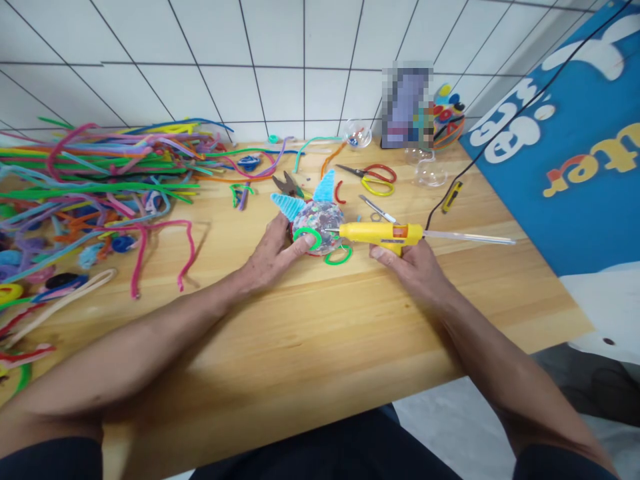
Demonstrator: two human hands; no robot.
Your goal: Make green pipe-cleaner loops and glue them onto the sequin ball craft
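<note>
My right hand is closed round the grip of a yellow hot glue gun, whose nozzle points left at a glittery ball craft with two light blue fuzzy fins on top. My left hand rests on the wooden table with its fingers pinching a green pipe-cleaner ring against the ball. A second green ring lies just below the gun's tip. A clear glue stick sticks out of the gun's back to the right.
A big heap of coloured pipe cleaners covers the table's left side. Behind the craft lie pliers, red and yellow scissors, tweezers and clear plastic half-spheres. A black cable runs off right over a blue board.
</note>
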